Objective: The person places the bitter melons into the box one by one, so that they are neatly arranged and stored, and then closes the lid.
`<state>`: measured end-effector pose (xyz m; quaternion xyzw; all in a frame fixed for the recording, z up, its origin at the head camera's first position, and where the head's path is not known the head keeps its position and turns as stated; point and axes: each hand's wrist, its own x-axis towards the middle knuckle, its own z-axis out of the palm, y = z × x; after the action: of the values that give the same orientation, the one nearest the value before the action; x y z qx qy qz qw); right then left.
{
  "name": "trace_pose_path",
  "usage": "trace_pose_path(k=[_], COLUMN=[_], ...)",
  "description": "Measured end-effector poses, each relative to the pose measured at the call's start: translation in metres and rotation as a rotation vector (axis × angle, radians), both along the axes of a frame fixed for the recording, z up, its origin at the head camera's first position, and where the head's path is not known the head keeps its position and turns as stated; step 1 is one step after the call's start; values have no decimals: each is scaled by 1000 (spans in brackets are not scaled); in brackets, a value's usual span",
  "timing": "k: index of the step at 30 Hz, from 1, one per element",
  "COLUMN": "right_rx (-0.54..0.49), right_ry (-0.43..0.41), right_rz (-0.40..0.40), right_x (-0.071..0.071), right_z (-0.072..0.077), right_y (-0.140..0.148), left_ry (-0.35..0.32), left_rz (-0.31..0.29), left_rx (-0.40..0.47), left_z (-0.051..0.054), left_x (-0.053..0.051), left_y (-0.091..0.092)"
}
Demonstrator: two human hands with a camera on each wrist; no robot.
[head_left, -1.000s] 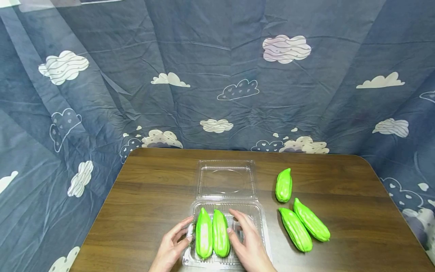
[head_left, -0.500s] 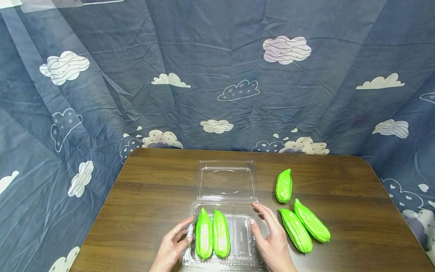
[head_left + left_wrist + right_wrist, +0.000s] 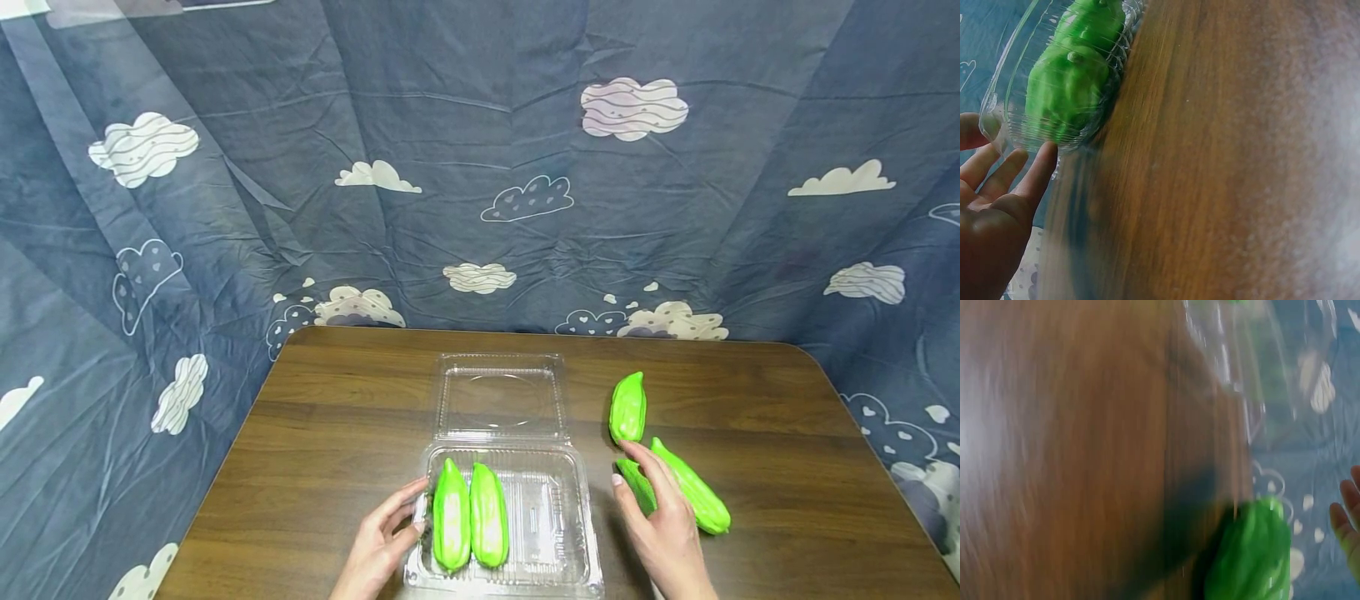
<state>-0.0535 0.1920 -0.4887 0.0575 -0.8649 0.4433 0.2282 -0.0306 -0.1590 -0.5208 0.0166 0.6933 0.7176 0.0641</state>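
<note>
1. Right hand [image 3: 663,521], in the head view, has swung right from the clear hinged plastic container [image 3: 587,517]; fingers spread, it is over a bright-green ridged gourd [image 3: 636,483] on the brown wooden table [image 3: 330,433], contact unclear. Two matching gourds [image 3: 452,517] lie in the container's left half.
2. Left wrist: the left hand [image 3: 997,215], fingers apart, touches the container's wall; pushing could slide it.
3. Right wrist, blurred: hurried grasping might roll the gourd into its neighbour [image 3: 701,496].
</note>
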Motion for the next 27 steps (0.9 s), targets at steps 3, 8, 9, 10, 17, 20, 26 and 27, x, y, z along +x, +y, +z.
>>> trace_pose_path(k=[3, 8, 9, 10, 17, 20, 26, 27], right_rx=[28, 67, 73, 83, 142, 151, 202, 211], right_ry=[-21, -43, -49, -56, -161, -207, -283, -298], right_rz=[-39, -85, -93, -101, -147, -141, -102, -97], right_x=[0, -2, -2, -3, -2, 0, 2, 2], right_z=[0, -2, -3, -3, -10, -13, -20, -21], right_y=[14, 35, 39, 42, 65, 74, 88, 89], left_ry=[-1, -6, -8, -9, -15, -14, -10, -10], left_rz=[0, 0, 0, 0, -4, -4, 3, 4], left_rx=[3, 3, 2, 1, 5, 8, 15, 14], left_z=[0, 1, 1, 1, 2, 2, 2, 2], left_x=[0, 0, 0, 0, 0, 0, 0, 0], left_y=[0, 0, 0, 0, 1, 1, 2, 2])
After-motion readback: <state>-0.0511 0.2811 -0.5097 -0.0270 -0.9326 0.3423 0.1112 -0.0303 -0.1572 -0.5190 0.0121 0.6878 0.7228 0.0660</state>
